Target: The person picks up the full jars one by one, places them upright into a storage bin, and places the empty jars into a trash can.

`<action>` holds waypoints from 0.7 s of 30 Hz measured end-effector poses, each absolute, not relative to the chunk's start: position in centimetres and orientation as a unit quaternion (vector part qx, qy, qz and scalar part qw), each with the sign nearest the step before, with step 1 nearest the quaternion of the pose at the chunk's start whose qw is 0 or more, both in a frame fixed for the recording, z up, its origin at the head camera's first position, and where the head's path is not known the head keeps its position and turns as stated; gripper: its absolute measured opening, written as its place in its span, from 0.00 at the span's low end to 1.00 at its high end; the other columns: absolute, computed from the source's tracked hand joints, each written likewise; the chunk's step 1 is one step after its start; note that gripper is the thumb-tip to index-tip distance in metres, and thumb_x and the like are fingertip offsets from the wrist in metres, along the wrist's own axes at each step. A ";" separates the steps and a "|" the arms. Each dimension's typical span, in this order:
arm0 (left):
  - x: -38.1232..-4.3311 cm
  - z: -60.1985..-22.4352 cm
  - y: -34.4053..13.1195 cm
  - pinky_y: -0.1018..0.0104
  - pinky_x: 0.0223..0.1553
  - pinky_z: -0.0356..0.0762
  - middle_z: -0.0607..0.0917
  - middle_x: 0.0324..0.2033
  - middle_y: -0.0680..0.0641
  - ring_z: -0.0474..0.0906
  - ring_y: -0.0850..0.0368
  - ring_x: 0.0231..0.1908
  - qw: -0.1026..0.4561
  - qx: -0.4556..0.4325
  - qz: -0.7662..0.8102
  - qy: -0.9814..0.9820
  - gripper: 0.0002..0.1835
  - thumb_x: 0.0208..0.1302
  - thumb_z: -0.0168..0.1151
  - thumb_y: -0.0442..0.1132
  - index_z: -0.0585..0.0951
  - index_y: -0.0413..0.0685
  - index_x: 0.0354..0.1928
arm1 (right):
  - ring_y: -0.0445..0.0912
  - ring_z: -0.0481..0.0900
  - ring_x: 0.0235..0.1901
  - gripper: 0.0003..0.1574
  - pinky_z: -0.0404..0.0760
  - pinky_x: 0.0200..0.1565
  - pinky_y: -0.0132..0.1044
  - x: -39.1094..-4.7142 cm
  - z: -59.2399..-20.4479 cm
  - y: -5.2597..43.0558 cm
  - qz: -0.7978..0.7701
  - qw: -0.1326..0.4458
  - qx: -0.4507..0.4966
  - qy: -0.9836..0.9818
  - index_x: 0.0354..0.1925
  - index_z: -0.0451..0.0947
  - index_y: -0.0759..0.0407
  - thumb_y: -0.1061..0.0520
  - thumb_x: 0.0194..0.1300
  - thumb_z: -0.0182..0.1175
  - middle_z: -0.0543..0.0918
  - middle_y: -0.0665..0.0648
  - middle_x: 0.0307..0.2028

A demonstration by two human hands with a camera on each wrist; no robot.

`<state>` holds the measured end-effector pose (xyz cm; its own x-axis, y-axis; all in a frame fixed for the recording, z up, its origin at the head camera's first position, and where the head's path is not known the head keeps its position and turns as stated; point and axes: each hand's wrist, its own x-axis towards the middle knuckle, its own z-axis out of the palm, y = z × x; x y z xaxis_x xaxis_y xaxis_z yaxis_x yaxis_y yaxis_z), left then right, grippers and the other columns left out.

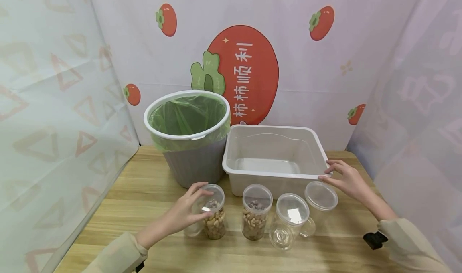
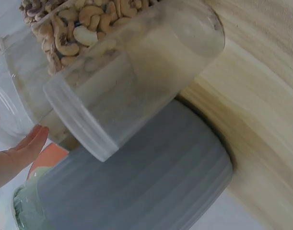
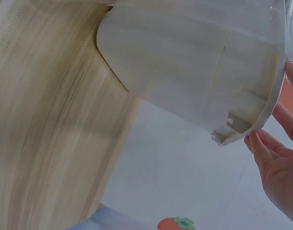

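Note:
My left hand [image 1: 189,209] has its fingers spread loosely at the lid of a clear jar holding cashews and darker pieces [image 1: 215,225]. In the left wrist view, an empty clear jar [image 2: 151,81] stands in front of the cashews [image 2: 88,21]; a fingertip [image 2: 36,139] is near a lid's edge. Whether that hand touches the lid I cannot tell. My right hand [image 1: 346,180] holds the near right corner of the white plastic tub [image 1: 270,176] with fingertips and thumb at its rim; the right wrist view shows those fingertips [image 3: 256,139] against the rim.
Another filled jar [image 1: 254,225] stands before the tub. Two empty lidded jars, one nearer [image 1: 286,225] and one behind [image 1: 321,197], stand right of it. At the back left is a grey bin [image 1: 198,162] with a green liner [image 1: 173,120]. Printed cloth [image 1: 303,72] encloses the wooden table [image 1: 140,185].

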<state>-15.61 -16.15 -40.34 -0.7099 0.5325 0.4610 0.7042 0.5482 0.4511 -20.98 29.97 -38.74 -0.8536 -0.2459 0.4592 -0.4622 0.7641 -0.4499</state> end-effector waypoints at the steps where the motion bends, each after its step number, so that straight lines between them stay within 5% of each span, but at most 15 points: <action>1: -15.6 -40.5 -16.1 0.57 0.43 0.74 0.67 0.53 0.44 0.72 0.49 0.49 0.140 -0.354 -0.316 -0.869 0.25 0.46 0.68 0.46 0.74 0.47 0.46 | 0.66 0.73 0.41 0.12 0.69 0.39 0.58 -21.0 -38.8 30.0 0.286 0.190 0.191 -0.920 0.25 0.76 0.61 0.57 0.44 0.69 0.74 0.70 0.45; 12: -16.6 -40.8 -15.5 0.61 0.39 0.76 0.74 0.41 0.47 0.75 0.54 0.40 0.217 -0.352 -0.329 -0.849 0.25 0.31 0.74 0.43 0.78 0.44 0.37 | 0.63 0.75 0.42 0.12 0.69 0.39 0.53 -21.1 -39.0 30.0 0.278 0.201 0.185 -0.921 0.24 0.75 0.58 0.57 0.43 0.69 0.76 0.67 0.44; 21: -17.2 -38.6 -15.5 0.61 0.38 0.75 0.75 0.39 0.49 0.74 0.56 0.40 0.248 -0.348 -0.351 -0.833 0.25 0.28 0.74 0.41 0.78 0.48 0.36 | 0.62 0.76 0.41 0.13 0.72 0.39 0.42 -21.2 -39.3 30.0 0.275 0.214 0.185 -0.919 0.23 0.75 0.57 0.57 0.41 0.70 0.77 0.66 0.43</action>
<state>-17.18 -15.52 -38.55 -0.6350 0.4053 0.6577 0.7537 0.5118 0.4123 -21.17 30.03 -39.27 -0.8397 -0.2230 0.4952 -0.4585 0.7798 -0.4263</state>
